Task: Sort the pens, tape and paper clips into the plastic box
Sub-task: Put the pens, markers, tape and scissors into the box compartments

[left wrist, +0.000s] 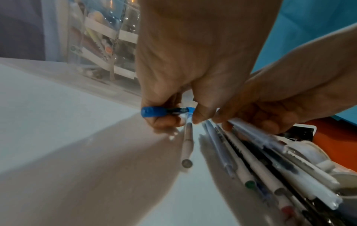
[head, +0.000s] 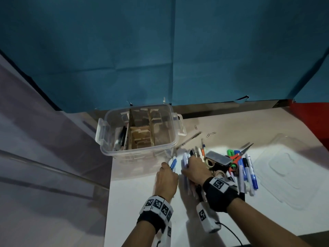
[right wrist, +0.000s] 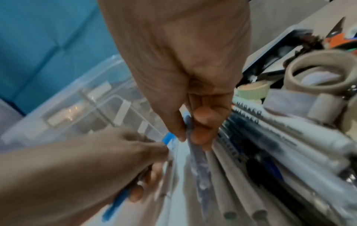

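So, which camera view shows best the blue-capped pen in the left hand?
The left wrist view: the blue-capped pen lies sharp and close, gripped by the left hand. The head view shows only its small tip past the knuckles. The right wrist view shows it blurred.

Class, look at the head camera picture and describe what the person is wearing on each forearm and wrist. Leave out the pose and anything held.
Both forearms are bare, with no sleeves. The left wrist carries a black strap with a row of white blocks printed with black square markers. The right wrist carries a wider black band with one such marker on top, a white marked block hanging below it, and a thin black cable trailing away.
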The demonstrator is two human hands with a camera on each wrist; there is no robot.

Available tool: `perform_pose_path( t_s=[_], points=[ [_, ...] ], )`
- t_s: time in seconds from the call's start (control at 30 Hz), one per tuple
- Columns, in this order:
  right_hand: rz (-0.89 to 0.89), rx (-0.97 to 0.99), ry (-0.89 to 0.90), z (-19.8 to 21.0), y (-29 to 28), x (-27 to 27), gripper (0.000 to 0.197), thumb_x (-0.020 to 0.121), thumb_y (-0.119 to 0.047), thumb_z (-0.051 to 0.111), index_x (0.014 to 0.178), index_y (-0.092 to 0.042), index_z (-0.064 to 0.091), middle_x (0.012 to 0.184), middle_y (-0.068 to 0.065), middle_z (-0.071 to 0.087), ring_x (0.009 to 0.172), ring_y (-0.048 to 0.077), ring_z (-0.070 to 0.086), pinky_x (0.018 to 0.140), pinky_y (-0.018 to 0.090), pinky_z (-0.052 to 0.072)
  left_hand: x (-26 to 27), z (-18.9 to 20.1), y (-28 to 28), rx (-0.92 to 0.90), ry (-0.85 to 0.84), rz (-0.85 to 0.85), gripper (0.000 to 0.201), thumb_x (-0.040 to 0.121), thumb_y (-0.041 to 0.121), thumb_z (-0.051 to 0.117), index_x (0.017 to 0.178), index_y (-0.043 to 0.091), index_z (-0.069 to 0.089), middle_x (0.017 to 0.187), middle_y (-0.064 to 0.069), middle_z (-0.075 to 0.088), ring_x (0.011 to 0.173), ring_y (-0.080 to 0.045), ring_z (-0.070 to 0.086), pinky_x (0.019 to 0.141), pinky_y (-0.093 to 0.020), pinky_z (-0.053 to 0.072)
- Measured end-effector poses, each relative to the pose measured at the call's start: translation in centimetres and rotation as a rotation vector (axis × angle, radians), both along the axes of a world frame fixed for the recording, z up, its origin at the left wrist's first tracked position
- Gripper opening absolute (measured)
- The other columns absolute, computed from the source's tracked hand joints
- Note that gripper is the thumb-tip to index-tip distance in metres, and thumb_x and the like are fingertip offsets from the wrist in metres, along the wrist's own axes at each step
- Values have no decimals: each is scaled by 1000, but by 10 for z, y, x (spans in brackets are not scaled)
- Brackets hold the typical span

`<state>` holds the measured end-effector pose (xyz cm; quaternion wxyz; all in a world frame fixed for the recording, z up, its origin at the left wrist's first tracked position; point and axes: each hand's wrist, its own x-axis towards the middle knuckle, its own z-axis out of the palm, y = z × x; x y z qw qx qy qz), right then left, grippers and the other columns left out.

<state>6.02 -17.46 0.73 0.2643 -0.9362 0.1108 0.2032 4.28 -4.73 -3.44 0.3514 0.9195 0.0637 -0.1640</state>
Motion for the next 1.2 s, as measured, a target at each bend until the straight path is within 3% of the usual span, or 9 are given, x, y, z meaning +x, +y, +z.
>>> perform_pose_path(
  t_s=[0.13, 0.37, 0.57, 0.7, 0.83, 0.9, 1.0, 1.1, 1.2],
  points=[
    [46, -114, -40, -13, 15, -5, 21, 90, -9, 55, 109, -2, 56, 115, 18, 58, 108, 34, 60, 82, 36, 47, -4, -7, 0, 153, -15, -87, 31, 97, 16, 50, 125, 4, 47, 125, -13, 55, 116, -31, 53, 98, -37, 44],
    [89, -129, -33, -11, 16, -5, 25, 88, -14, 59, 111, -2, 57, 116, 18, 60, 107, 34, 61, 85, 37, 49, -2, -7, -2, 147, 2, -61, 35, 96, 15, 49, 128, 1, 47, 127, -15, 54, 118, -31, 53, 99, -35, 42],
    [128, -161, -62, -16, 33, -15, 21, 94, -17, 54, 111, -6, 58, 114, 13, 61, 106, 30, 61, 83, 36, 48, 5, -4, 6, 18, 67, -18, 28, 91, 10, 49, 117, -1, 54, 119, -18, 59, 111, -35, 58, 96, -45, 48],
    [58, -75, -13, -12, 28, -10, 16, 90, -14, 56, 102, -4, 58, 102, 13, 61, 94, 29, 62, 72, 33, 43, 2, 7, 19, 82, 95, -90, 27, 96, 13, 49, 119, 0, 52, 121, -17, 55, 112, -33, 55, 97, -41, 47],
    [-62, 146, 26, 3, -1, 3, 26, 88, -21, 64, 67, -13, 50, 64, 1, 51, 54, 11, 49, 51, 22, 39, 2, 42, 31, 63, 112, -194, 23, 100, 20, 46, 113, 2, 50, 117, -16, 55, 105, -31, 55, 83, -37, 46],
    [-109, 267, 34, 26, -17, 10, 22, 93, -22, 63, 75, -10, 58, 63, 1, 56, 48, 10, 51, 42, 19, 40, 3, 67, 34, 7, 114, -219, 18, 102, 23, 45, 108, 7, 47, 109, -15, 60, 90, -26, 59, 68, -32, 42],
    [-173, 452, 5, 66, -37, 22, 19, 98, -20, 59, 87, -5, 62, 68, 7, 62, 48, 13, 55, 43, 20, 44, 2, 104, 35, -174, 93, -187, 12, 103, 19, 40, 103, 8, 46, 91, -7, 64, 72, -16, 57, 56, -22, 44],
    [-118, 332, -84, 100, -46, 36, 20, 100, -24, 54, 88, -9, 61, 77, 8, 63, 56, 15, 57, 45, 20, 43, 0, 139, 37, -318, 81, -158, 12, 103, 15, 41, 106, 13, 52, 90, -8, 69, 69, -11, 62, 50, -8, 44],
    [-55, 131, -233, 127, -37, 56, 23, 99, -25, 56, 79, -14, 56, 75, 7, 64, 58, 16, 60, 48, 26, 42, 11, 166, 52, -388, 21, -134, 20, 102, 13, 51, 121, 20, 55, 92, -6, 71, 74, -10, 71, 60, -18, 53]
  ],
)
